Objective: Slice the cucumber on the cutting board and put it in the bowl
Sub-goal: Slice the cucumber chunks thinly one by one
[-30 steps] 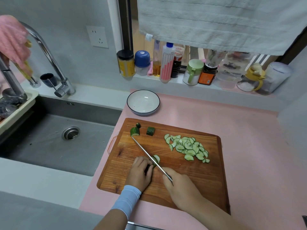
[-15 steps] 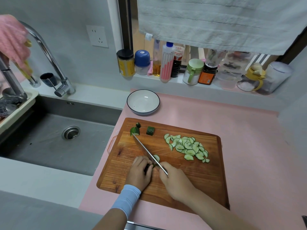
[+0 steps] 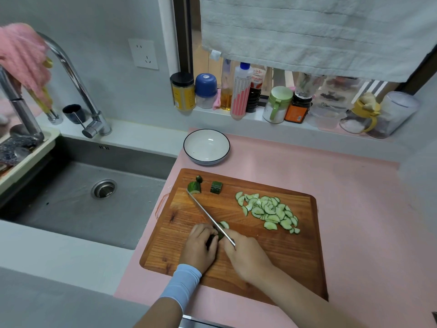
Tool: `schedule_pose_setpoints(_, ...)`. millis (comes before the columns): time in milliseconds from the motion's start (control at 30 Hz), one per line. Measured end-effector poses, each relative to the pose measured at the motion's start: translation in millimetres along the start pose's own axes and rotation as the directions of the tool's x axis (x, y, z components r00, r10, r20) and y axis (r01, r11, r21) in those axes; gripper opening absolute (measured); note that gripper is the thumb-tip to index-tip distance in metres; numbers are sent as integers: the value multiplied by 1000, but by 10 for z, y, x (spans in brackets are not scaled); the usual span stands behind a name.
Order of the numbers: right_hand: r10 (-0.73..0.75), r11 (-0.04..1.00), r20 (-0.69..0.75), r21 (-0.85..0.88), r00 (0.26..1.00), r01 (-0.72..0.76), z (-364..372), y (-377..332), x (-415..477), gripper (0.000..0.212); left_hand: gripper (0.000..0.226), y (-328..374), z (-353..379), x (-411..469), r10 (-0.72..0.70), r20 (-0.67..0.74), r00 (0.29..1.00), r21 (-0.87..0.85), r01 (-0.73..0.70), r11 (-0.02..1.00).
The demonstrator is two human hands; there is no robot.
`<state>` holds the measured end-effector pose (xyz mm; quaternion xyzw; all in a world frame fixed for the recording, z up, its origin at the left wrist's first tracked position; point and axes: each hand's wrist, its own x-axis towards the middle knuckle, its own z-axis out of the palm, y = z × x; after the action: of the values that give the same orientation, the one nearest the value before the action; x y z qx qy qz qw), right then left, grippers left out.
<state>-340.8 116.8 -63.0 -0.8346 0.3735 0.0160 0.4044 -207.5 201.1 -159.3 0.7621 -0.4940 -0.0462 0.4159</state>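
One dark green cucumber stub [image 3: 221, 233], pinned on brown wooden cutting board [image 3: 272, 256] by left grip [image 3: 201, 245]; right grip [image 3: 246, 256] clasping steel knife [image 3: 208, 214], blade nearer left grip than before: few cuts remain, white bowl [image 3: 206, 147] beyond grips unfilled.

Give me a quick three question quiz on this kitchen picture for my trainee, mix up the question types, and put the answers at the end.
1. True or false: the bowl already holds slices.
2. Which hand grips the knife? A) left B) right C) neither
3. Fill in: the left hand steadies the cucumber on the ___.

Key
1. False: the bowl is empty, and the slices lie in a pile outside it.
2. B, the right hand.
3. board
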Motion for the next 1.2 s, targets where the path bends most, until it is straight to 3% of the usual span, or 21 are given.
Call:
schedule_pose_setpoints(133,-30,999,-18,16,999,30,-40,69,-147,21,12,32,-12,5,1,-11,1000,-8,-1,1000)
schedule_pose_setpoints(300,-35,999,-8,-18,999,35,-84,161,-278,32,14,39,-25,-1,6,-18,1000,-16,-6,1000)
schedule_pose_setpoints(900,-15,999,48,29,999,14,-45,72,-77,21,2,12,2,-13,-11,-23,1000,-27,11,1000)
schedule_pose_setpoints(1000,-23,999,53,43,998,21,-2,2,53,29,11,3,11,-24,-14,-8,1000,-18,14,1000)
schedule_pose_setpoints(1200,-15,999,50,41,999,13,-49,-11,95,28,5,12,6,-48,17,-12,1000,10,-17,1000)
